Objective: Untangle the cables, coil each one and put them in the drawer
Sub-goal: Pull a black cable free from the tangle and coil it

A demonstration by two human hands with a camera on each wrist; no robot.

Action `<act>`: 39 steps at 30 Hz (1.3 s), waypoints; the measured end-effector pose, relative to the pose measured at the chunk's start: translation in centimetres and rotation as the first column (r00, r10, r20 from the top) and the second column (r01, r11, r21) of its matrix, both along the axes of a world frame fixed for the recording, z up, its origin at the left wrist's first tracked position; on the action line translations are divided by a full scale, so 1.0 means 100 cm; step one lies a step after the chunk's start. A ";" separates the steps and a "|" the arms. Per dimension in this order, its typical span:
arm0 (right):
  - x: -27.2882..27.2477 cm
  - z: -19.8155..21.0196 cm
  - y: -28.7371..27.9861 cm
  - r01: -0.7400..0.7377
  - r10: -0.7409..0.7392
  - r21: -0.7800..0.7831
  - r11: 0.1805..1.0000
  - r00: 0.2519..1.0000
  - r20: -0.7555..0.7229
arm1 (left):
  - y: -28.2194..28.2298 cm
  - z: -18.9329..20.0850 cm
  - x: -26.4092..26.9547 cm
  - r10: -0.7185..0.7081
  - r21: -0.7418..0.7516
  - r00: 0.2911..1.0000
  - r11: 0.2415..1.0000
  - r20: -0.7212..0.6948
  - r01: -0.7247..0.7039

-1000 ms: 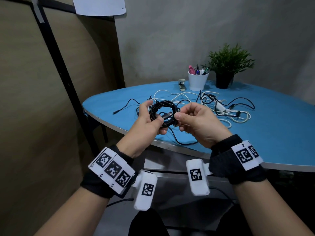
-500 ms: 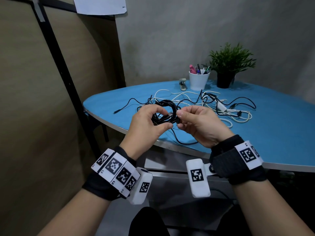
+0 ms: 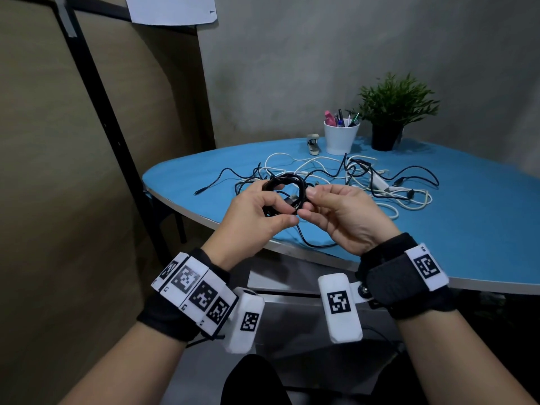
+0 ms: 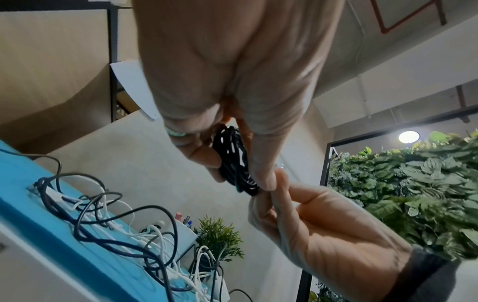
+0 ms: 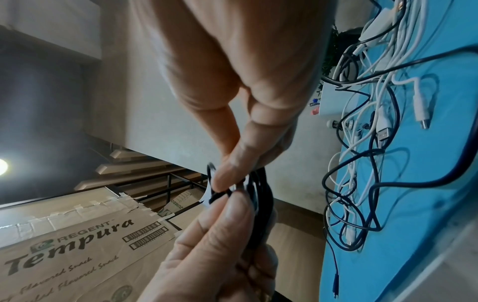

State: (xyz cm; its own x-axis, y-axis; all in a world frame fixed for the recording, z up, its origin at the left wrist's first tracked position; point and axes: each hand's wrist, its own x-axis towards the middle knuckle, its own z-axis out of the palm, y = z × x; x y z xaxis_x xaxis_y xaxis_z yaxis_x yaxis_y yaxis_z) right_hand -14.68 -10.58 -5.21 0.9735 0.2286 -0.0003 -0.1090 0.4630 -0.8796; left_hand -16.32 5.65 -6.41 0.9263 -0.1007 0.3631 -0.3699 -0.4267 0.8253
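A coiled black cable [image 3: 287,182] [image 4: 234,163] [image 5: 260,196] is held in the air just above the near edge of the blue table [image 3: 482,229]. My left hand [image 3: 257,217] grips the coil between thumb and fingers. My right hand [image 3: 336,211] pinches the coil's right side, with thumb and forefinger on its metal plug end [image 5: 236,187]. Behind them a tangle of black and white cables [image 3: 350,179] lies spread on the table. No drawer shows in any view.
At the back of the table stand a white cup of pens [image 3: 340,135], a potted plant [image 3: 391,112] and a small stapler [image 3: 313,144]. A black metal frame [image 3: 102,106] and a brown board stand to the left. A loose black cable [image 3: 309,241] hangs over the table's near edge.
Both hands have turned the black coil and shifted their hold on it; the left thumb now lies across the coil's front, and the right fingers have slid to its plug end.
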 end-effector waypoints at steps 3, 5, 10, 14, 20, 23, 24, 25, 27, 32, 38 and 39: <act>0.000 0.000 0.000 0.006 -0.005 -0.036 0.999 1.000 0.020 | -0.002 0.001 -0.002 -0.013 -0.073 0.999 0.997 -0.037 0.010; 0.001 0.000 0.001 0.017 -0.012 -0.097 0.995 0.999 0.051 | -0.003 0.001 -0.003 -0.013 -0.096 0.999 0.995 -0.052 0.008; 0.001 -0.001 -0.001 0.025 -0.005 -0.180 0.983 0.994 0.109 | -0.004 0.001 -0.004 0.014 -0.160 0.998 0.987 -0.066 -0.024; 0.000 0.001 -0.002 0.034 -0.007 -0.184 0.982 0.990 0.144 | -0.003 0.004 -0.006 0.015 -0.134 0.998 0.991 -0.066 -0.024; -0.002 0.000 -0.003 0.080 -0.035 -0.309 0.948 0.988 0.150 | -0.003 0.006 -0.008 0.014 -0.114 0.999 0.993 -0.038 -0.018; -0.002 0.001 -0.001 0.061 -0.030 -0.288 0.956 0.993 0.112 | -0.001 0.005 -0.006 0.104 -0.005 0.993 0.995 0.053 -0.104; -0.003 0.001 0.000 0.048 -0.023 -0.265 0.963 0.995 0.096 | 0.000 0.004 -0.005 0.114 0.021 0.990 0.993 0.089 -0.116; -0.003 0.002 0.001 0.035 -0.017 -0.238 0.971 0.997 0.080 | 0.000 0.004 -0.005 0.110 0.047 0.987 0.992 0.119 -0.117; -0.003 0.003 0.003 0.017 -0.007 -0.189 0.982 0.999 0.052 | 0.000 0.003 -0.005 0.084 0.118 0.983 0.988 0.164 -0.104; -0.003 0.005 0.004 0.019 -0.016 -0.132 0.991 1.000 0.025 | 0.001 0.002 -0.003 0.073 0.208 0.976 0.971 0.205 -0.116; -0.001 0.004 0.002 -0.004 0.018 -0.179 0.984 0.997 0.076 | 0.001 0.005 -0.001 -0.018 -0.086 0.991 0.996 0.135 0.030; -0.002 0.004 0.002 -0.010 0.027 -0.190 0.982 0.996 0.091 | 0.002 0.005 0.000 -0.026 -0.107 0.992 0.993 0.125 0.039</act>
